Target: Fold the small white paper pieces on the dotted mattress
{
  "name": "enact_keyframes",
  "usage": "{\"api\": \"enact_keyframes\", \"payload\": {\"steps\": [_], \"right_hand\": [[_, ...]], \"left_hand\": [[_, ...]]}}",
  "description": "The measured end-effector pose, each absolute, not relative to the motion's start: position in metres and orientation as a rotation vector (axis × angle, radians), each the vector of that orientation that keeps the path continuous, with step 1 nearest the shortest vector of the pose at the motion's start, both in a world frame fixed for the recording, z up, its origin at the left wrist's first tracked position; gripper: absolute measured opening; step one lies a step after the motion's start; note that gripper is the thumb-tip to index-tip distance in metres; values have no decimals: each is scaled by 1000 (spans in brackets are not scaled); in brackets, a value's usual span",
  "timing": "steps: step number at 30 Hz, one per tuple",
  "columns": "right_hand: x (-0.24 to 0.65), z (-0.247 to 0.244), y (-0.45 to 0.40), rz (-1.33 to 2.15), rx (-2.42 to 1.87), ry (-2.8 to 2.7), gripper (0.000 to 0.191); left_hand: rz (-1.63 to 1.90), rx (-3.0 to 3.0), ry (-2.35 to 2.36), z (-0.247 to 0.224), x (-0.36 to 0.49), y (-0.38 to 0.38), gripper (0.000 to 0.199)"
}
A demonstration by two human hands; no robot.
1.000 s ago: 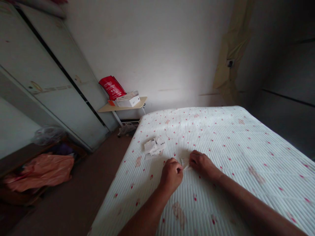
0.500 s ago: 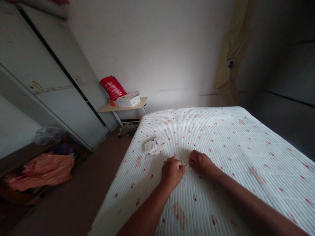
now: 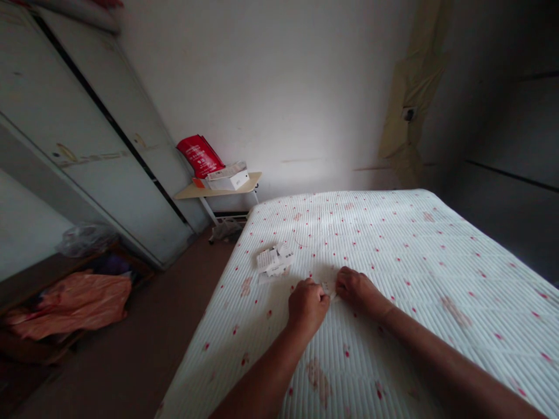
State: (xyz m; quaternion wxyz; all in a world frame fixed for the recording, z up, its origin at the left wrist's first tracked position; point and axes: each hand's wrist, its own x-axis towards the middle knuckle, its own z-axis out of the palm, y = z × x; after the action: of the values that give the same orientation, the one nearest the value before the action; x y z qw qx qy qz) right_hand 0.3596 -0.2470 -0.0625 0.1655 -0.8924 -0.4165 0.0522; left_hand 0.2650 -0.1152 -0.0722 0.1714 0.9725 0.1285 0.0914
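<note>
Between my two hands a small piece of white printed paper [image 3: 327, 288] lies close to the bed surface, mostly covered by the fingers. My left hand [image 3: 308, 305] is closed, its thumb and forefinger pinching the paper's left side. From the right, my right hand [image 3: 353, 285] has its fingers curled down on the other side of that paper. Up and to the left of my left hand rests a loose pile of white printed paper pieces [image 3: 275, 260] on the patterned quilted bed cover [image 3: 371, 233].
Beyond the bed's left corner stands a small table [image 3: 187, 192] bearing a red bag [image 3: 200, 156] and a white box [image 3: 229, 179]. A wardrobe [image 3: 100, 116] fills the left. Orange plastic [image 3: 82, 302] lies on a low shelf. A socket [image 3: 409, 113] is on the wall.
My left hand has shifted very slightly right, toward my right hand. The right hand and the paper pile look the same.
</note>
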Motion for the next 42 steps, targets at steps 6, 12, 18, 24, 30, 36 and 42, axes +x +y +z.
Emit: {"api": "enact_keyframes", "payload": {"steps": [6,12,18,24,30,36,42], "right_hand": [[359,-67,-247,112,-2548,-1170,18],[358,-69,-247,84,-2533,-1151,18],[359,-73,-249,90,-2480,-1074,12],[366,-78,-251,116,-2354,-1043,11],[365,-71,-254,155,-2273,-991,10],[363,-71,-255,152,-2239,-981,4],[361,-72,-253,140,-2292,-986,8]], "left_hand": [[260,2781,364,-73,265,-117,11],[322,2781,333,-70,260,-121,6],[434,2726,64,-75,254,-122,24],[405,2746,-56,-73,250,-117,30],[372,2791,-175,-66,243,-110,37],[368,2799,-185,-66,244,-109,37],[381,2810,-179,-68,245,-110,34]]}}
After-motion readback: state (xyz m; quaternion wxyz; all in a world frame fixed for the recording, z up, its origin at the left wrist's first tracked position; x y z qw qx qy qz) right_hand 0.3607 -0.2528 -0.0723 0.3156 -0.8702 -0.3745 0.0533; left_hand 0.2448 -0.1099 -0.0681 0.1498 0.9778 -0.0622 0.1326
